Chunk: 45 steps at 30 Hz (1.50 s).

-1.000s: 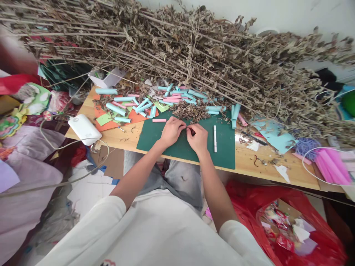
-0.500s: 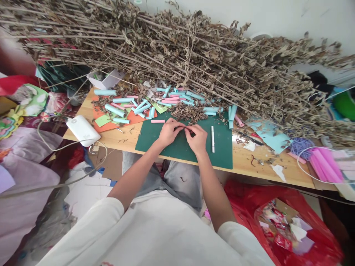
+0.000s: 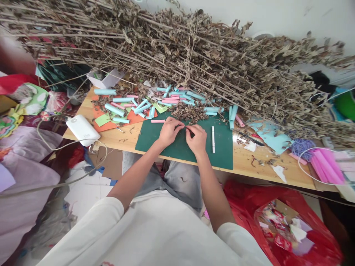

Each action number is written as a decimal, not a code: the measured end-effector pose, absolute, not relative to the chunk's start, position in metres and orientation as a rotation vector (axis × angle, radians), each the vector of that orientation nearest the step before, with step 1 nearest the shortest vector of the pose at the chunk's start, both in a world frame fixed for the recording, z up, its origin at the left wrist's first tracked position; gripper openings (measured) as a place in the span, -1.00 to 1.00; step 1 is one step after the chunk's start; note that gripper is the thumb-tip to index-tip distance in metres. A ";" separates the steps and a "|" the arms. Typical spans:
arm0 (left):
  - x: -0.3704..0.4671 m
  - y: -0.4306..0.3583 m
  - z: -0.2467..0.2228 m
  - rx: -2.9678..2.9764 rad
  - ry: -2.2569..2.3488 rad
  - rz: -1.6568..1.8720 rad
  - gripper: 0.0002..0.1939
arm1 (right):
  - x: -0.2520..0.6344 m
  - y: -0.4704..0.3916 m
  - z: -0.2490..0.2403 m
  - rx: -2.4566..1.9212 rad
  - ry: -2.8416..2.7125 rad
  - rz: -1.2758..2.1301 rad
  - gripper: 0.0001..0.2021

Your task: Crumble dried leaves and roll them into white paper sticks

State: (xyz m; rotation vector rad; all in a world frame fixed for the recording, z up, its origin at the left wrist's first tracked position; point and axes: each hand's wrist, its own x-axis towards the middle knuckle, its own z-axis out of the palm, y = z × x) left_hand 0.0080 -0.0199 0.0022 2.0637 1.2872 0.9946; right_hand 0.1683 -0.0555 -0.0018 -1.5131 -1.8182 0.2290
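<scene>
"What's nearest to you?"

"My lap in faded grey jeans (image 3: 181,181), below the front edge of the pale wooden desk (image 3: 242,162). Over the dark green rectangular mat (image 3: 223,159), my bare left hand (image 3: 169,132) and bare right hand (image 3: 196,139) almost meet."

"Gripping anything?"

"On each, thumb and fingertips are drawn close, but I can't tell whether a scrap sits between them; it's too small to make out."

"And around them?"

"A slim white tube (image 3: 213,139) lies on the mat, just right of my right hand. A short pink paper tube (image 3: 157,121) lies just beyond my left. Straight ahead, a brown heap of crumbled dry leaves (image 3: 191,112) sits at the mat's far edge."

"Farther off?"

"Scattered pale blue and pink rolled-paper tubes (image 3: 115,109), then a long grey-brown bundle of dried leafy stems (image 3: 216,59) before the white wall (image 3: 318,18)."
</scene>
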 end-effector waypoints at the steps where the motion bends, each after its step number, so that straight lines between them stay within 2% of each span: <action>1: 0.008 -0.020 0.001 2.055 1.293 0.994 -0.84 | 0.168 -0.056 -0.002 -1.515 -1.826 0.212 -0.81; 22: 0.009 -0.022 0.002 2.148 1.238 0.968 -0.80 | 0.170 -0.056 -0.001 -1.526 -1.722 0.154 -0.87; 45: 0.009 -0.023 0.001 2.161 1.230 0.956 -0.83 | 0.168 -0.057 0.001 -1.559 -1.782 0.138 -0.84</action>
